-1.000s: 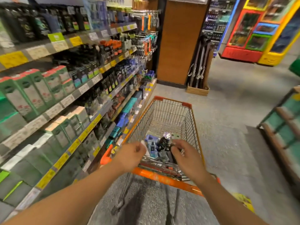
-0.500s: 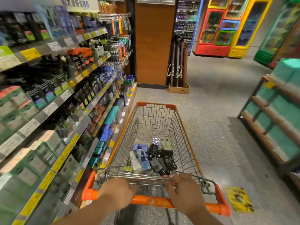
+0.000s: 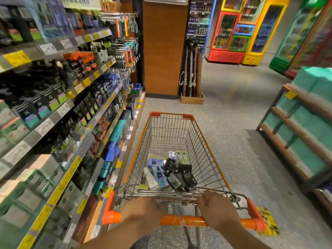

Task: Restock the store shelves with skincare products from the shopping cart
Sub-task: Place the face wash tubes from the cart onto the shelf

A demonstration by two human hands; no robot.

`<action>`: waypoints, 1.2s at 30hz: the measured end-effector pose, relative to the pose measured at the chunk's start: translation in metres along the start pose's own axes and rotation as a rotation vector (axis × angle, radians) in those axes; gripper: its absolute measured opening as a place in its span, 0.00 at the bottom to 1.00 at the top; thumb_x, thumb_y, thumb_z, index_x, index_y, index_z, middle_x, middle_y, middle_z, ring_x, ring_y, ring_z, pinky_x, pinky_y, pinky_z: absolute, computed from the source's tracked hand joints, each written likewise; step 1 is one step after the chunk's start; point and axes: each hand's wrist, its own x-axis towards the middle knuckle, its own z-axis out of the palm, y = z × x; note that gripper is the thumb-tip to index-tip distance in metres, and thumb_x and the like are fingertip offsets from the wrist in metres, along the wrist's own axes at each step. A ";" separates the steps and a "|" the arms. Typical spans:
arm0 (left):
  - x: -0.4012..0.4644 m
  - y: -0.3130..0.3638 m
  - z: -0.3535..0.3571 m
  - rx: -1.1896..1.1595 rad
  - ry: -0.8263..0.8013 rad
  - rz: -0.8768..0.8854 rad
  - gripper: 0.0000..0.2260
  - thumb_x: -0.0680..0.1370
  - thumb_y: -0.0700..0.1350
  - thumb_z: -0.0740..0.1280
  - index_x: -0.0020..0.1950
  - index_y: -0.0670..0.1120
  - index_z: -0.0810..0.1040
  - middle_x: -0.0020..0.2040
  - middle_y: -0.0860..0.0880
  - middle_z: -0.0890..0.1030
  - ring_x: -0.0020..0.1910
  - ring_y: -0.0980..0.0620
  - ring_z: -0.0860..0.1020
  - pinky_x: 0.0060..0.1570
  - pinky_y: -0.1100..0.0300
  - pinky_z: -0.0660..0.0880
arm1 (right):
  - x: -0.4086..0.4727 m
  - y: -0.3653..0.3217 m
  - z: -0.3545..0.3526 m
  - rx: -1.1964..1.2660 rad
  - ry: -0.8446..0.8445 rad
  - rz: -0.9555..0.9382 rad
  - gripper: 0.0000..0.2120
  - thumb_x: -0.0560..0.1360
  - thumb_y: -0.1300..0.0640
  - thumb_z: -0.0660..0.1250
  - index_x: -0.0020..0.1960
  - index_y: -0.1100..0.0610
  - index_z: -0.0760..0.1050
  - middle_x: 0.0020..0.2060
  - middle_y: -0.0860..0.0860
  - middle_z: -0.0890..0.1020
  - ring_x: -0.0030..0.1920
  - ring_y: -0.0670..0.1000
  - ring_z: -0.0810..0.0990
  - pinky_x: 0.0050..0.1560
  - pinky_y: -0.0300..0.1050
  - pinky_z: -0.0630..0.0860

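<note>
Skincare products [image 3: 170, 174], dark bottles and blue boxes, lie heaped at the near end of the shopping cart [image 3: 206, 150], just past the hands. Left hand [image 3: 143, 215] and right hand [image 3: 218, 212] each have their grip curled over the orange handle bar [image 3: 181, 220]. Stocked store shelves [image 3: 86, 112] run along the cart's left side. Farther off stand a wooden pillar [image 3: 164, 51] and coloured drink coolers [image 3: 239, 29].

Colourful drink fridges [image 3: 239, 31] far ahead; umbrella crate [image 3: 191, 100] beside wooden pillar [image 3: 164, 47].
</note>
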 end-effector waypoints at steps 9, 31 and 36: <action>0.029 0.003 -0.015 0.101 0.027 0.109 0.21 0.83 0.56 0.54 0.36 0.49 0.76 0.40 0.48 0.83 0.41 0.47 0.83 0.45 0.49 0.83 | 0.038 -0.001 -0.005 -0.045 0.021 -0.003 0.20 0.83 0.39 0.50 0.47 0.48 0.75 0.40 0.47 0.79 0.41 0.48 0.78 0.44 0.48 0.77; 0.152 0.027 -0.046 0.223 0.112 0.084 0.17 0.83 0.57 0.54 0.48 0.51 0.78 0.41 0.50 0.80 0.39 0.49 0.79 0.37 0.53 0.79 | 0.164 0.012 -0.031 0.160 0.005 -0.033 0.17 0.82 0.43 0.55 0.45 0.51 0.76 0.38 0.48 0.80 0.39 0.47 0.79 0.43 0.45 0.78; 0.178 0.031 -0.050 0.164 0.117 -0.015 0.27 0.80 0.64 0.52 0.38 0.47 0.80 0.34 0.51 0.81 0.34 0.51 0.80 0.32 0.59 0.73 | 0.189 0.012 -0.035 0.147 -0.024 -0.004 0.18 0.82 0.43 0.55 0.41 0.51 0.75 0.35 0.48 0.81 0.37 0.48 0.79 0.42 0.46 0.79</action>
